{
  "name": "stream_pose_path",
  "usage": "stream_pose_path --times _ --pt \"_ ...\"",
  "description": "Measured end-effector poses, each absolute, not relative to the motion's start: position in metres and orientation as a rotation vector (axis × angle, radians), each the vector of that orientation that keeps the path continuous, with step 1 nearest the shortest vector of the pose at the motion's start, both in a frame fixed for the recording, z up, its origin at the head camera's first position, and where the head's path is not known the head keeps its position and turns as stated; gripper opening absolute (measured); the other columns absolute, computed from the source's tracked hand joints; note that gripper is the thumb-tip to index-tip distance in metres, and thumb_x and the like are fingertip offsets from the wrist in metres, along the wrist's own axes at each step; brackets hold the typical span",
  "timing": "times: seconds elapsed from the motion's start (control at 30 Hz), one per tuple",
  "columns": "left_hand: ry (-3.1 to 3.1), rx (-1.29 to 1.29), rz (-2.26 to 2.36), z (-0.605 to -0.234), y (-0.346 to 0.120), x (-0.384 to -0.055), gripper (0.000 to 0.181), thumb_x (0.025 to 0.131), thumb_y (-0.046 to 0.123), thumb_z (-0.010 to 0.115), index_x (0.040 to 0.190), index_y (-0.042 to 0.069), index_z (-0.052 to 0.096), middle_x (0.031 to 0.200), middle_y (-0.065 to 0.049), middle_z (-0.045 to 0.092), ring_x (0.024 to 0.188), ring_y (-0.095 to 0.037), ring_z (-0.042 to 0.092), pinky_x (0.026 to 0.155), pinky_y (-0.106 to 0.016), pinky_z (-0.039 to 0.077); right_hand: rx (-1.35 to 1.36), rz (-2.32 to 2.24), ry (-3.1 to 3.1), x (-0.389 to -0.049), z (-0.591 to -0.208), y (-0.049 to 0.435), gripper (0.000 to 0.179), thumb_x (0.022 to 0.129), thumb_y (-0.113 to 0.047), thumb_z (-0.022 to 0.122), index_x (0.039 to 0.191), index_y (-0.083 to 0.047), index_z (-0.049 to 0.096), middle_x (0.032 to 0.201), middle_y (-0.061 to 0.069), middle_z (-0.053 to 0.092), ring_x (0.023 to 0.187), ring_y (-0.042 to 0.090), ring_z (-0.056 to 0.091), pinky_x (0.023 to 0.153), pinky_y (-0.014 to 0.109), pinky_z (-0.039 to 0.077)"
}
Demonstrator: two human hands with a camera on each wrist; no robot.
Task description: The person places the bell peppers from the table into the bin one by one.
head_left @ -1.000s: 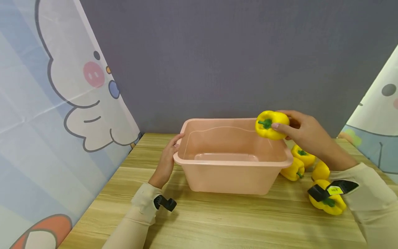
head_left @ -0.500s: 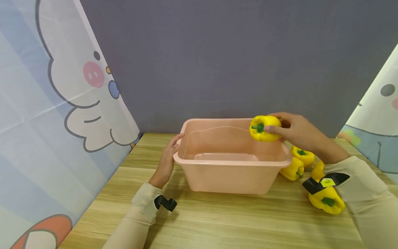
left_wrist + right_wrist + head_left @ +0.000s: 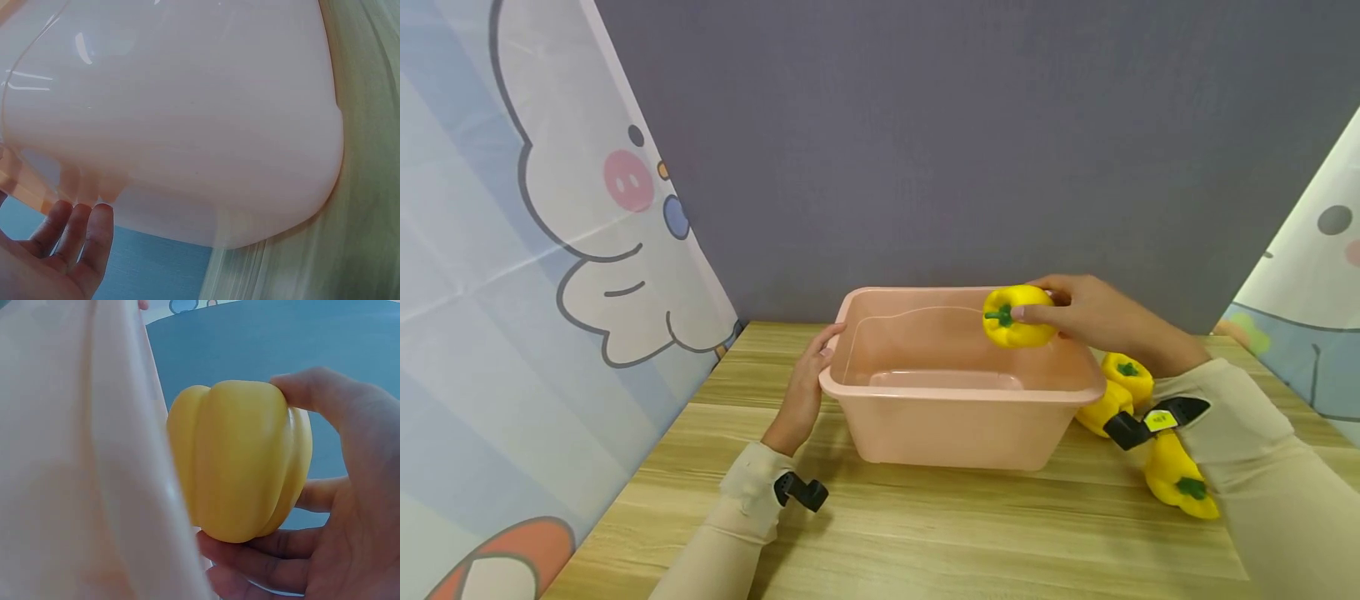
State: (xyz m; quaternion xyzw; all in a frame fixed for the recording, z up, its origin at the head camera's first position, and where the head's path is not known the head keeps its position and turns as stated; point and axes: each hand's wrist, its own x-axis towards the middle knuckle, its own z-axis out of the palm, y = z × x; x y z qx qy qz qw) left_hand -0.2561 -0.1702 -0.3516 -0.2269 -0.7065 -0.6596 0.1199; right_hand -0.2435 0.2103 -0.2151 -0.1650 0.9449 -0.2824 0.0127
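My right hand (image 3: 1093, 312) grips a yellow bell pepper (image 3: 1019, 318) by its side, its green stem pointing left. The pepper is above the right part of a pink plastic tub (image 3: 955, 429). In the right wrist view, thumb and fingers hold the pepper (image 3: 240, 459) close by the tub's rim (image 3: 134, 444). At the tub's left end, my left hand (image 3: 803, 385) holds the rim. Fingers (image 3: 97, 240) of that hand touch the outer wall under the rim in the left wrist view. No pepper shows on the visible part of the tub's floor (image 3: 946, 380).
Right of the tub, several yellow bell peppers lie on the wooden table (image 3: 880, 533): one front pepper (image 3: 1176, 475), one against the tub (image 3: 1101, 412), one behind (image 3: 1129, 377). My right sleeve and wrist camera partly cover them. A grey panel (image 3: 955, 142) stands behind.
My right hand has moved the bell pepper left and slightly down, from the tub's right rim to farther over its opening. The left hand has stayed at the rim.
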Motion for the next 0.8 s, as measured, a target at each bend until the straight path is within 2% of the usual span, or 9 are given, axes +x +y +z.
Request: stream_pose_path --times 0.17,0.57,0.8 --pt "-2.064 -0.656 -1.937 -0.351 -0.170 -0.255 0.052 0.103 0.032 0.039 0.150 0.011 0.044 0.152 -0.009 0.041 0.128 -0.027 0.044 0.102 -0.041 0.037 -0.532 -0.893 2.904 -0.248 -0.212 0.204 0.077 0.093 -0.062 0.058 0.142 -0.003 0.050 0.123 0.014 0.062 0.101 0.026 0.059 0.083 0.044 0.055" --pt "-2.046 -0.665 -1.946 -0.352 -0.167 -0.258 0.052 0.103 0.032 0.038 0.151 0.012 0.043 0.154 -0.007 0.039 0.134 -0.027 0.040 0.106 -0.047 0.033 -0.607 -0.823 2.814 -0.265 -0.203 0.197 0.066 0.092 -0.055 0.063 0.135 -0.005 0.056 0.111 0.009 0.065 0.092 0.023 0.057 0.075 0.038 0.052" --pt "-2.040 -0.651 -1.958 -0.352 -0.165 -0.257 0.052 0.104 0.033 0.038 0.151 0.013 0.043 0.154 -0.007 0.039 0.136 -0.026 0.039 0.107 -0.050 0.032 -0.618 -0.755 2.750 -0.275 -0.200 0.198 0.067 0.091 -0.058 0.063 0.135 -0.007 0.056 0.114 0.008 0.063 0.094 0.023 0.057 0.078 0.039 0.053"
